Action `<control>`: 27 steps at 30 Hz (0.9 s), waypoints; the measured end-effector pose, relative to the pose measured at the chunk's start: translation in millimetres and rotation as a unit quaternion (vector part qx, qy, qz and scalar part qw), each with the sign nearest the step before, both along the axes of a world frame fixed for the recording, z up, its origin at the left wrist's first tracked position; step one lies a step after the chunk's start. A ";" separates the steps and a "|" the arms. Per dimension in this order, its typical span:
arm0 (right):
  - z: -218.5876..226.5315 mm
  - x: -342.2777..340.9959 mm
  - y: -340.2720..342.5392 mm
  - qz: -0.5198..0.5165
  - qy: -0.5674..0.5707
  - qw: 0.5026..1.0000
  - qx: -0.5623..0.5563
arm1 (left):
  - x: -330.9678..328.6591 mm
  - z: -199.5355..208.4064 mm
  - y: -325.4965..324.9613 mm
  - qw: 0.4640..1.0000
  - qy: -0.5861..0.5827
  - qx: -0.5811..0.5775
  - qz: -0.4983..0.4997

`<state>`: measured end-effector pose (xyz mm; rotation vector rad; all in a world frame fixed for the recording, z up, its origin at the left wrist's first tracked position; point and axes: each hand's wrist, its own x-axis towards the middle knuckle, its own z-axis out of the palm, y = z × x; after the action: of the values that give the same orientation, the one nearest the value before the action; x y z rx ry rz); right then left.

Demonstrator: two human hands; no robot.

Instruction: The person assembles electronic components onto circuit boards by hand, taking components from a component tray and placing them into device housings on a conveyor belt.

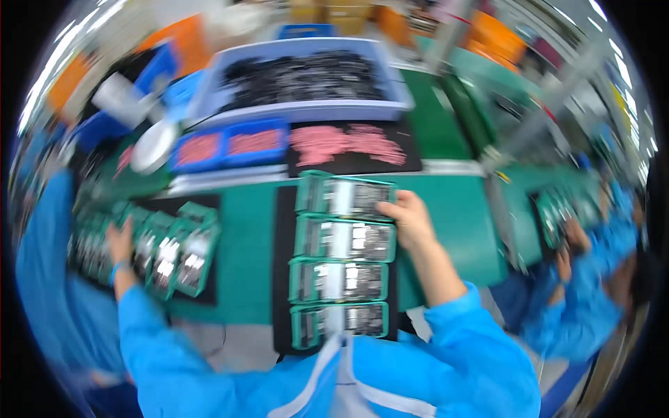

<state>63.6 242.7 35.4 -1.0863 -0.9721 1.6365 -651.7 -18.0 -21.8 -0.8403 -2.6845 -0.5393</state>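
In front of me, several green trays [339, 282] stand in a column, each with dark and shiny metallic-looking small parts and a pale strip across its middle. My right hand [410, 217] grips the right edge of the farthest tray [348, 195], its fingertips over the dark parts. Stretched out to the left, my left hand [120, 242] is among a group of similar green trays [167, 254], fingers apart and touching them. Motion blur hides the small parts' exact kind.
Beyond the trays, a black mat [306, 166] carries pink pieces [348, 143] beside blue boxes [254, 127] of more pink pieces. Behind is a large pale bin [306, 110] of black parts. Co-workers in blue sleeves [578, 313] sit left and right along the green table [446, 209].
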 end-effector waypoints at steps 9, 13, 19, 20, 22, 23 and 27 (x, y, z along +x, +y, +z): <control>-31.8 163.3 -57.8 -0.404 0.074 0.911 0.026 | -26.7 -9.7 31.5 0.959 0.107 -0.250 -0.080; -28.3 261.7 -67.5 -0.523 0.077 0.842 0.111 | -19.9 -1.6 26.3 0.953 0.106 -0.274 -0.075; -18.5 352.7 -37.4 -0.623 -0.014 0.767 0.155 | 15.6 7.6 11.8 0.986 0.030 -0.143 -0.081; -19.3 364.0 -38.1 -0.636 -0.068 0.754 0.149 | 42.3 4.4 30.8 0.989 0.007 -0.122 -0.077; -35.0 393.6 -41.5 -0.662 -0.118 0.730 0.122 | 102.9 11.3 62.5 0.987 -0.005 -0.131 -0.098; -45.6 397.4 -33.2 -0.655 -0.156 0.732 0.103 | 109.4 18.5 48.8 0.979 0.035 -0.175 -0.102; -51.5 381.1 -28.5 -0.612 -0.246 0.743 0.117 | 223.8 49.3 51.6 0.993 -0.037 -0.097 -0.050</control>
<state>444.7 214.2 -16.0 -1.5112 -0.4758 0.1315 -427.9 33.6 27.5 -1.0297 -2.8080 -0.3409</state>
